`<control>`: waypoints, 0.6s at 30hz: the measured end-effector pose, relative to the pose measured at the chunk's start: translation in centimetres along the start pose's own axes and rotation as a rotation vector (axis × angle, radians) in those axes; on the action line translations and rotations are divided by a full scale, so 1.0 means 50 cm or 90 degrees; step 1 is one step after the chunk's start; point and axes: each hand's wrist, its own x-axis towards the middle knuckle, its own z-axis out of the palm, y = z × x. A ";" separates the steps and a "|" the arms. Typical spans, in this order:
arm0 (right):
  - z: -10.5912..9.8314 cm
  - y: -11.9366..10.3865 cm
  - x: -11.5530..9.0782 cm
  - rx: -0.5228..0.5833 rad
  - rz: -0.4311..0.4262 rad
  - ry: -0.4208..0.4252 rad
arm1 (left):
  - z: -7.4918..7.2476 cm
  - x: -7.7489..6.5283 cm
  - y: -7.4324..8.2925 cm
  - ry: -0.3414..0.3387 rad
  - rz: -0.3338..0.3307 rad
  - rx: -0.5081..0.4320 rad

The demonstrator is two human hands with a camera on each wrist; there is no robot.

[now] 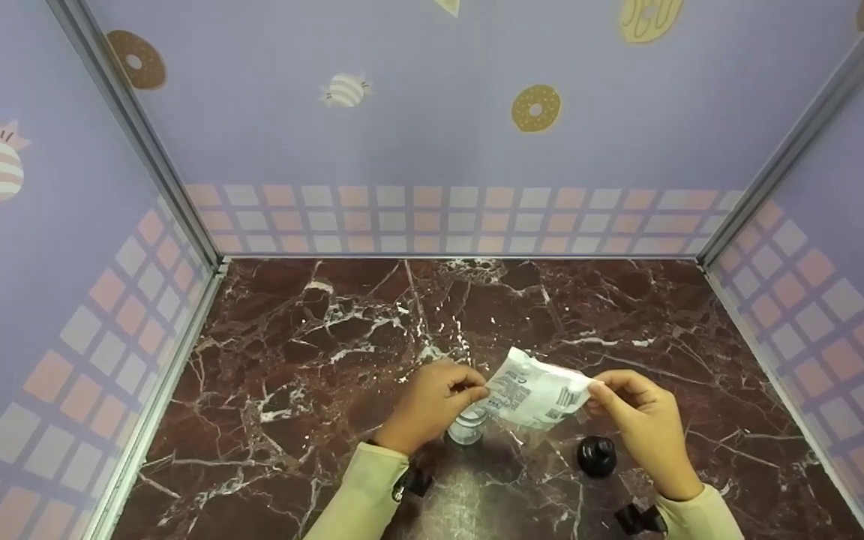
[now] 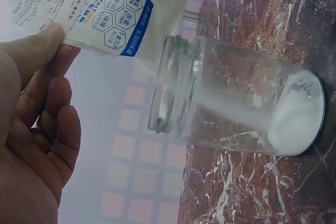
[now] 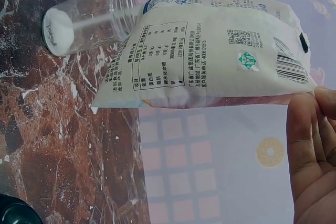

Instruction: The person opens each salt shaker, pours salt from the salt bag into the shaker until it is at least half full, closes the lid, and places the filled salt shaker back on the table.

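Observation:
A white printed bag of salt (image 1: 541,390) is tilted over a clear glass jar (image 1: 466,431). White salt streams from the bag's lower corner through the jar's mouth, and a small heap of salt (image 2: 294,121) lies on the jar's bottom. My left hand (image 1: 436,401) pinches the bag's edge near the pouring end, thumb against fingers, just above the jar. At the opposite corner, my right hand (image 1: 646,427) pinches the bag (image 3: 220,51) between thumb and fingers. The jar (image 2: 236,98) stands upright on the table, touched by neither hand.
A round black lid with a knob (image 1: 597,456) sits on the marbled dark red table (image 1: 312,420), right of the jar, close to my right forearm. Purple patterned panels (image 1: 432,142) enclose the table at the back and both sides.

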 end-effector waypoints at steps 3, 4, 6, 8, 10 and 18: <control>0.000 0.001 0.003 -0.003 0.003 0.002 | 0.003 0.001 -0.002 -0.004 0.000 0.004; 0.000 -0.001 0.004 -0.003 0.004 0.003 | 0.003 0.002 -0.002 -0.006 0.000 0.005; 0.000 -0.002 0.006 -0.002 0.004 0.005 | 0.003 0.005 0.000 -0.007 -0.001 0.006; 0.000 0.001 0.008 0.005 0.004 0.006 | 0.003 0.006 0.000 -0.009 -0.005 0.005; 0.000 0.002 0.009 0.006 0.005 0.007 | 0.004 0.007 -0.001 -0.013 -0.009 0.001; 0.005 0.005 0.014 0.020 0.007 -0.006 | 0.006 0.004 -0.007 -0.012 -0.019 -0.005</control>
